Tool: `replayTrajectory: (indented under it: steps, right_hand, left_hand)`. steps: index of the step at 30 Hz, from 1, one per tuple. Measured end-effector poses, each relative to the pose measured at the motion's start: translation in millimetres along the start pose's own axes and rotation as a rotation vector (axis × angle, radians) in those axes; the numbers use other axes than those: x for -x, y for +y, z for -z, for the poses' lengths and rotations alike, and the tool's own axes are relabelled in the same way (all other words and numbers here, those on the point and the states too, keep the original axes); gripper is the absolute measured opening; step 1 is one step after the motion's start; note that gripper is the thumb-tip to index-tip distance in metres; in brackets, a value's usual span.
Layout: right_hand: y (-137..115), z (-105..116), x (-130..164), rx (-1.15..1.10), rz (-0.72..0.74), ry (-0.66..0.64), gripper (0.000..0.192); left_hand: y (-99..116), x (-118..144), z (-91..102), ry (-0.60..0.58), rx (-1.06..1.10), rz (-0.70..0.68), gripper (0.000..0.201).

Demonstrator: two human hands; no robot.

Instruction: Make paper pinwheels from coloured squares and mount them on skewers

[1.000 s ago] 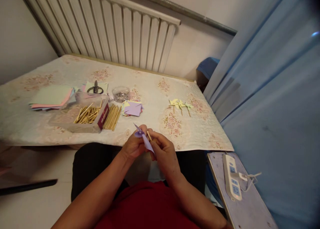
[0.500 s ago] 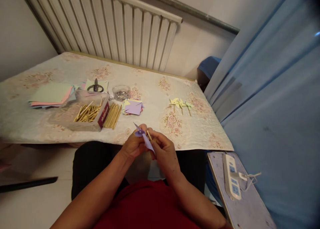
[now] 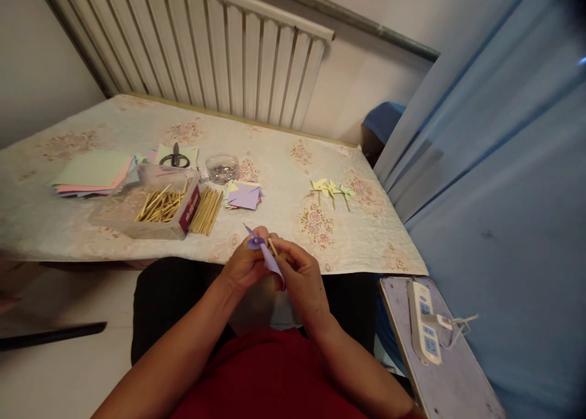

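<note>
Just past the table's near edge, my left hand is closed on a purple paper pinwheel, whose folded blades meet at a small pin head. My right hand pinches a short wooden stick behind the pinwheel. The two hands are close together, and the fingers partly hide where stick and paper meet. Left of them lie a row of wooden sticks and a stack of cut paper squares, purple on top. Several finished pinwheels, yellow and pale green, rest on the right part of the cloth.
A clear plastic box holds more sticks. Behind it are scissors and a round clear dish of metal pins. Large coloured paper sheets are stacked at left. A power strip sits on a stool at right.
Hardly anything differs. Both hands keep the pinwheel and stick in nearly the same place, with only slight finger movement.
</note>
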State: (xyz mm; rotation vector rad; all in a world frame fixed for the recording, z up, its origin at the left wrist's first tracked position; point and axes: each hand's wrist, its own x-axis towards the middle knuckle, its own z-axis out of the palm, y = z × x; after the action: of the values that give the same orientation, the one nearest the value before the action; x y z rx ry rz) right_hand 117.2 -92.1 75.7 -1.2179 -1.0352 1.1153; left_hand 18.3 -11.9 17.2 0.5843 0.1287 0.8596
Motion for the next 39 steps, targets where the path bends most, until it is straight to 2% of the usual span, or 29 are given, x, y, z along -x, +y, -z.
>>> replayTrajectory:
  steps: [6,11,18,25,33,39]
  right_hand:
    - [2,0,-1,-0.011,-0.005,0.004,0.027]
    - [5,1,0,0.047,-0.006,0.024,0.026]
    - [19,0,0,0.119,0.121,0.059,0.027]
    - [25,2,-2,0.225,0.18,0.055,0.028]
    - [26,4,0,0.4,0.407,0.056,0.038]
    - [28,4,2,0.449,0.41,0.085,0.031]
  left_hand:
    - [-1,1,1.5,-0.053,-0.005,0.001,0.02]
    - [-2,0,0.3,0.008,-0.001,-0.01,0.021]
    - [-2,0,-2.4,0.038,0.015,-0.011,0.025]
    - [-1,1,-7.2,0.047,-0.018,-0.034,0.024]
    - [-3,1,-6.7,0.053,-0.057,-0.063,0.023]
    - [1,1,-6.2,0.044,-0.091,-0.042,0.024]
